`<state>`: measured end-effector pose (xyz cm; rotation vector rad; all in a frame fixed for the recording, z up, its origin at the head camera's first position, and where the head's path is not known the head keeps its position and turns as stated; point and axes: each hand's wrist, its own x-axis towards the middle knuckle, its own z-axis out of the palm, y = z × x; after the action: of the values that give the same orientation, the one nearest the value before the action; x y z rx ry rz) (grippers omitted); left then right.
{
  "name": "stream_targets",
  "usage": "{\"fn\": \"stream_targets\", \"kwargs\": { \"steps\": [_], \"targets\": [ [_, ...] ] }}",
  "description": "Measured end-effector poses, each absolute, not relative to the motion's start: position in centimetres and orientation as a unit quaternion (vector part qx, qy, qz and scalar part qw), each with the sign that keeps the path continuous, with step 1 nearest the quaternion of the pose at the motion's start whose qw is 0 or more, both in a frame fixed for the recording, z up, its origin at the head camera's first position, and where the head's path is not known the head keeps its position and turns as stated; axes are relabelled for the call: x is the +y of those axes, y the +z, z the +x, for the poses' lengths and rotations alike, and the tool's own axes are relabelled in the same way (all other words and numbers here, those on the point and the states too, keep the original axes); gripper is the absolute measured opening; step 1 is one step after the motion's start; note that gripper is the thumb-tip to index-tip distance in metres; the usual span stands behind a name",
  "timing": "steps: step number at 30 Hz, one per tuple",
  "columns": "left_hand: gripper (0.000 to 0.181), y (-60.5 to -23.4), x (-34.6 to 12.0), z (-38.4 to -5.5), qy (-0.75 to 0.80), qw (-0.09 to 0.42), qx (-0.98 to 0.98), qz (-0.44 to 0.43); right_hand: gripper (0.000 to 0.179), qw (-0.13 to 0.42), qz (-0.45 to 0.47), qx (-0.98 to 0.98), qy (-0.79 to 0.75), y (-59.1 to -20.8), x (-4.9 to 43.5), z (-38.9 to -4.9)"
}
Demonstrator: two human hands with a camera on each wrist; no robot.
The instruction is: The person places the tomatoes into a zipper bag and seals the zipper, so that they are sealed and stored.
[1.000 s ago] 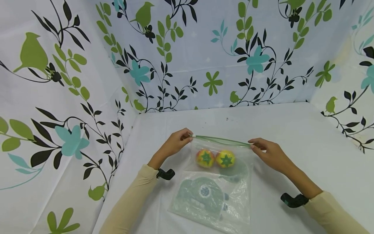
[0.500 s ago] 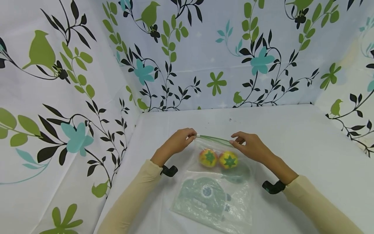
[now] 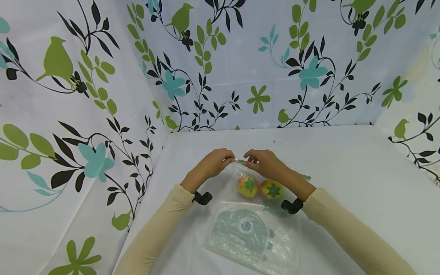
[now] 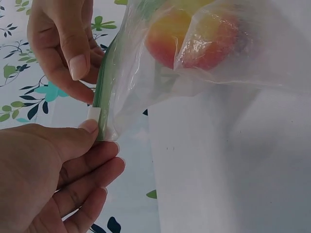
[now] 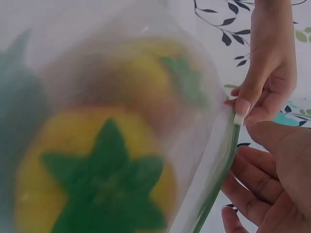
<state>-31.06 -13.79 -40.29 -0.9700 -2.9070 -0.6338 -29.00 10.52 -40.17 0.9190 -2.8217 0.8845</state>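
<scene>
A clear zip bag (image 3: pixel 254 229) with a green closure strip (image 4: pixel 103 77) and white slider (image 4: pixel 94 113) lies on the white table, its top edge raised. Two red-yellow toy fruits with green star-shaped tops, a left one (image 3: pixel 247 186) and a right one (image 3: pixel 272 189), show inside it. My left hand (image 3: pixel 217 162) pinches the top left corner at the slider, thumb on it. Close beside it, my right hand (image 3: pixel 264 163) holds the strip, fingertips behind its edge and thumb near the slider. The right forearm covers part of the strip in the head view.
A pale green printed shape (image 3: pixel 238 229) shows through the lower bag. White cloth covers the table (image 3: pixel 343 160). Patterned curtains (image 3: pixel 213 76) with leaves and birds stand at the back and both sides. A black wrist camera (image 3: pixel 203 198) sits on each wrist.
My right hand has moved left along the green strip from the bag's right corner to beside the left hand. The left hand keeps its pinch on the left corner.
</scene>
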Motion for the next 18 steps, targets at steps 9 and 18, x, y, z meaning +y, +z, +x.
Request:
{"fn": "stream_targets", "kwargs": {
  "steps": [9, 18],
  "targets": [
    [0.016, -40.2, -13.7, -31.1, -0.228, 0.003, -0.922, -0.311, 0.025, 0.017, 0.299, -0.905, 0.303, -40.4, 7.6, -29.9],
    [0.014, -40.2, -14.1, -30.9, -0.231, 0.026, -0.917, -0.325, 0.017, 0.051, 0.316, -0.892, 0.319, -40.4, 6.6, -29.6]
  ]
}}
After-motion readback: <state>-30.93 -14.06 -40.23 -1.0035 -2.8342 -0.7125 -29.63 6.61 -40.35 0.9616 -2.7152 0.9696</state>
